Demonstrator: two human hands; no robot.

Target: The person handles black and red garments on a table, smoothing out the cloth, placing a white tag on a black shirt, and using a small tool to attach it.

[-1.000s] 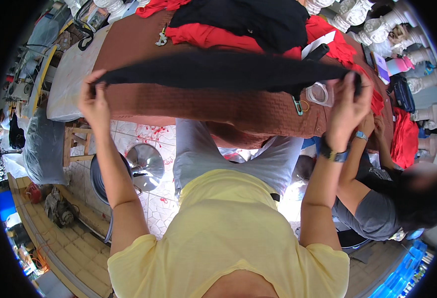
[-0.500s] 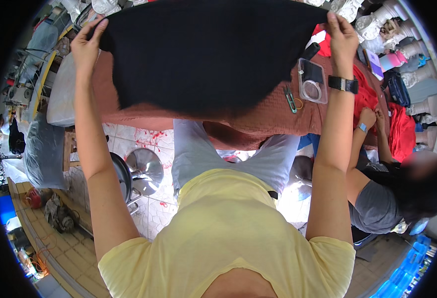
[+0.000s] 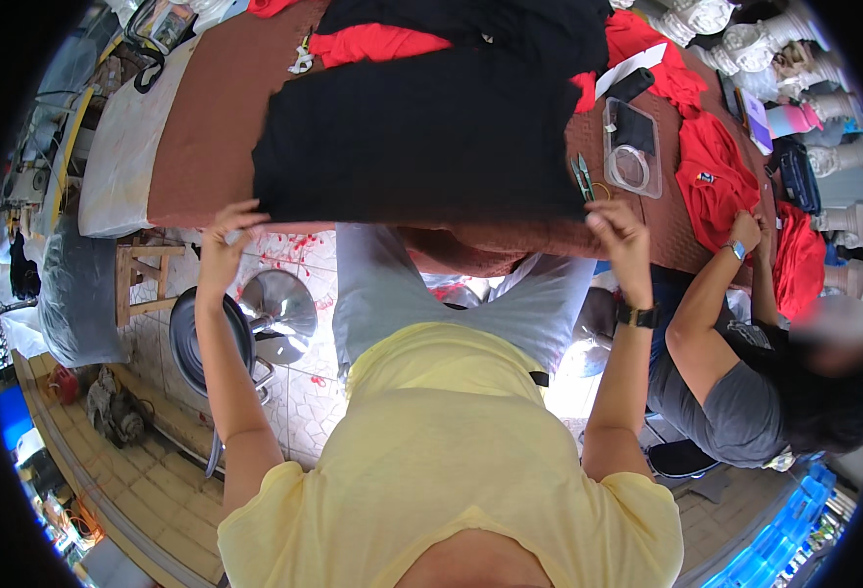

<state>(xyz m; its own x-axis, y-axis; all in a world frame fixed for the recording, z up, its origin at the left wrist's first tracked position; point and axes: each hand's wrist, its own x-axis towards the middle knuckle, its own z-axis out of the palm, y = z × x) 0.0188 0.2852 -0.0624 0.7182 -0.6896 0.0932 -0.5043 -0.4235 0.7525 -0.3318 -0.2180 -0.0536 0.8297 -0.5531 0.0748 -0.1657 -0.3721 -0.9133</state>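
Observation:
A wide piece of black cloth [image 3: 421, 142] lies spread across the brown-covered table [image 3: 201, 137], its near edge along the table's front. At its near left corner, my left hand [image 3: 227, 238] is closed, thumb and fingertips pinching the edge. My right hand [image 3: 621, 240] pinches the near right corner in the same way. Green-handled thread snips [image 3: 582, 178] lie just beyond my right fingers. Beside them sits a clear plastic box [image 3: 633, 147] with a roll of tape and something dark in it. More black fabric [image 3: 461, 22] lies beyond the cloth.
Red fabric [image 3: 382, 45] shows under the black at the far side. On the right, a co-worker [image 3: 745, 363] handles a red garment [image 3: 715, 181]. White-handled scissors [image 3: 302, 55] lie far left. A round black stool [image 3: 211, 341] stands at my left.
Both my hands came down toward me from the far side, bringing the raised black cloth's held edge to the table's front. The fabric beyond is now uncovered.

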